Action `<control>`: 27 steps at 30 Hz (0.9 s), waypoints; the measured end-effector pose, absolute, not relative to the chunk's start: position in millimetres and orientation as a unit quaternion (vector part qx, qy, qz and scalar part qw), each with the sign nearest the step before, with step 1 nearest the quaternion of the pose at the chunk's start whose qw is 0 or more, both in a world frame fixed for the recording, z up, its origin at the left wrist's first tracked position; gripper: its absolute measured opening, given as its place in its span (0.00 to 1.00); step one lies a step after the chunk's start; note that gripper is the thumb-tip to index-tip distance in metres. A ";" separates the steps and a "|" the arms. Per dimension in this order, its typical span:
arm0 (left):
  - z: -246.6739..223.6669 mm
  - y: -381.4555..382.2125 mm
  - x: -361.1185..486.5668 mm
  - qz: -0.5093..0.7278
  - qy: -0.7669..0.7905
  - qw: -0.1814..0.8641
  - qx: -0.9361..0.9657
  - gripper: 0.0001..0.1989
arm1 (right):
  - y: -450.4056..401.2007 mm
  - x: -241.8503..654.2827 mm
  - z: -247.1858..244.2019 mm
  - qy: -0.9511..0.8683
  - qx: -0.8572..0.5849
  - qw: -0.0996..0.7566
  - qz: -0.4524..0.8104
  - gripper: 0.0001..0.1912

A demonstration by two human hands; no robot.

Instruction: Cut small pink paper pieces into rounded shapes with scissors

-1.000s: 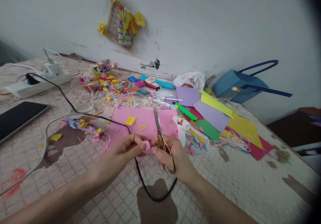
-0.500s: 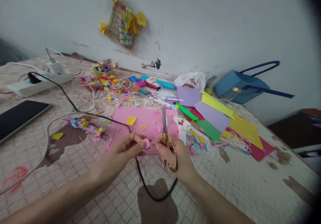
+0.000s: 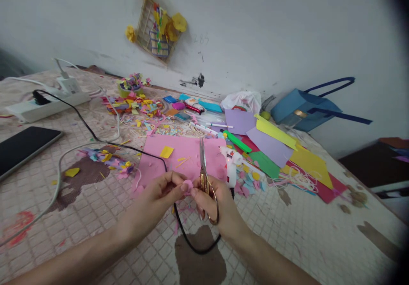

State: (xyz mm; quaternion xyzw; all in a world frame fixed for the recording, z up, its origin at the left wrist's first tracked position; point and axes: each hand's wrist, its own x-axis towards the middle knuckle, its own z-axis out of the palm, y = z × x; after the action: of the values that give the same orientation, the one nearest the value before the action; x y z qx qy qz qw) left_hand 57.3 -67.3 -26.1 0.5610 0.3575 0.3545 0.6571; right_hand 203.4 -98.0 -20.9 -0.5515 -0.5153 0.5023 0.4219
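Between the fingertips of my left hand (image 3: 164, 193) is a small round piece of pink paper (image 3: 187, 185). My right hand (image 3: 215, 202) is wrapped round the gold handles of a pair of scissors (image 3: 203, 161), whose blades point away from me and look closed. The right fingertips touch the edge of the pink piece. Beyond both hands lies a pink sheet (image 3: 153, 148) with a yellow scrap (image 3: 166, 151) on it. A white glue gun (image 3: 231, 165) rests at the sheet's right edge, and a black cable loops below my hands.
On the left are a phone (image 3: 27, 148), a power strip (image 3: 47, 106) and a white cable. Paper scraps fill a green bowl (image 3: 129, 90) and the table behind. Coloured sheets (image 3: 271, 144), tangled string (image 3: 298, 180) and a blue bag (image 3: 305, 108) are on the right.
My right hand has moved left with the scissors, and its fingertips now meet the pink piece at my left fingers. The glue gun is less covered.
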 end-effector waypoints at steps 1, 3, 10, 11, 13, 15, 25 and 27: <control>-25.9 -67.1 57.4 0.351 0.363 0.657 0.561 0.11 | -97.6 204.3 -20.8 -0.515 -0.554 0.417 0.503 0.13; -25.8 -65.9 57.1 0.344 0.362 0.661 0.560 0.11 | -96.9 206.9 -20.2 -0.520 -0.558 0.404 0.505 0.11; -28.1 -57.5 50.4 0.269 0.368 0.630 0.629 0.11 | -95.9 216.7 -13.9 -0.569 -0.541 0.364 0.501 0.05; -28.8 -56.9 49.2 0.256 0.368 0.622 0.642 0.11 | -95.8 217.8 -13.9 -0.575 -0.538 0.358 0.502 0.05; -30.1 -56.8 47.3 0.233 0.367 0.615 0.658 0.10 | -95.4 219.7 -14.5 -0.581 -0.535 0.348 0.506 0.04; -31.3 -57.2 46.4 0.222 0.365 0.614 0.663 0.10 | -95.1 221.4 -15.2 -0.584 -0.536 0.340 0.505 0.04; -26.2 -53.5 47.7 0.244 0.372 0.650 0.616 0.11 | -95.0 221.5 -15.8 -0.557 -0.551 0.359 0.506 0.09; -22.4 -53.7 47.9 0.262 0.385 0.664 0.585 0.12 | -96.9 221.3 -19.7 -0.526 -0.545 0.397 0.518 0.14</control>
State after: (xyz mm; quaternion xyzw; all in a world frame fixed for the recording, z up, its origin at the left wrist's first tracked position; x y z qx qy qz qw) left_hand 47.9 -53.7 -22.4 0.5853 0.3852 0.2618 0.6637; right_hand 221.3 -96.9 -19.7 -0.5453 -0.5264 0.5176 0.3971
